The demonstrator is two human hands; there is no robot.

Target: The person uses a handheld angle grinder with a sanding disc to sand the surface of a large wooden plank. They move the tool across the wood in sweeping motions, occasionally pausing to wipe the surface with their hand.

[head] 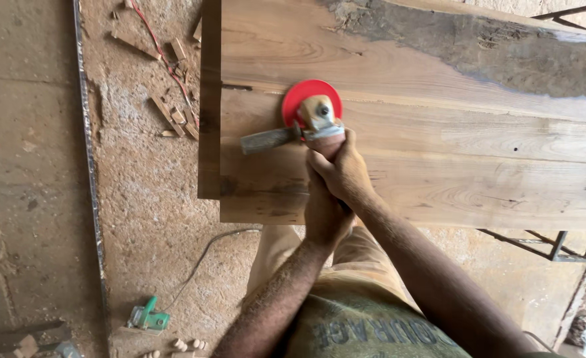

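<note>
An angle grinder point(318, 118) with a round red sanding disc point(299, 96) rests on a wide wooden slab point(439, 152), near the slab's left end. My right hand point(343, 169) grips the grinder's body just behind the head. My left hand point(324, 215) wraps the rear of the body below it. A side handle point(270, 139) sticks out to the left, and no hand is on it. The disc lies flat on the pale sanded wood.
The slab has a dark rough bark edge point(492, 46) along its far side. It lies on a metal frame point(551, 242). Wood offcuts point(174, 113) and a red cable point(164, 53) litter the dusty floor at left. A green power tool point(148, 319) lies at lower left.
</note>
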